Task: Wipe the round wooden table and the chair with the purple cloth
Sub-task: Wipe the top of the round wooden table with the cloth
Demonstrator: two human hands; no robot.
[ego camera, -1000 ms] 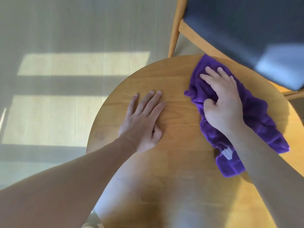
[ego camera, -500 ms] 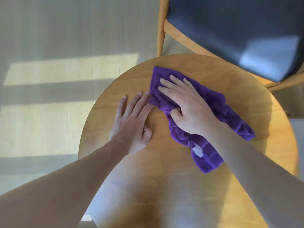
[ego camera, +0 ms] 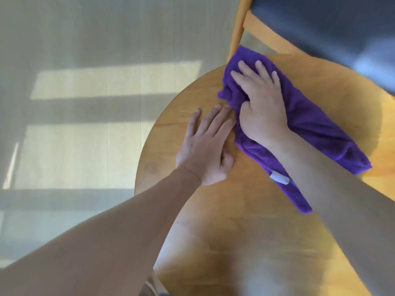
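Floor (ego camera: 85,50): pale boards with patches of sunlight, well to the left of both hands; nothing lies on it that I can see.

Left hand (ego camera: 205,148): rests palm down on the desk, its fingers (ego camera: 215,116) stretched out flat and close together, holding nothing; it seems to brace the body or steady the top.

Desk (ego camera: 245,231): the round wooden top; it shows no crumbs or marks, so how much of it is already wiped cannot be read from its look.

Purple cloth (ego camera: 310,127): lies crumpled on the far part of the desk, just right of the left fingertips and touching them or nearly so; its far corner reaches the desk's edge, and a long tail with a white tag (ego camera: 279,179) trails back under the right forearm.

Right hand (ego camera: 261,110): presses down on the cloth, fingers (ego camera: 249,71) spread and lightly bent over the bunched fabric, the thumb tucked into its folds.

Chair (ego camera: 320,28): wooden frame with a dark seat, just beyond the right fingertips, its leg close to the desk's far edge.

Progress: judged from this, the desk is mid-wipe along its far rim; the near side and the whole chair appear left to do.

In the way: the resting left hand covers a patch of desk and would need lifting; the chair crowds the far edge.
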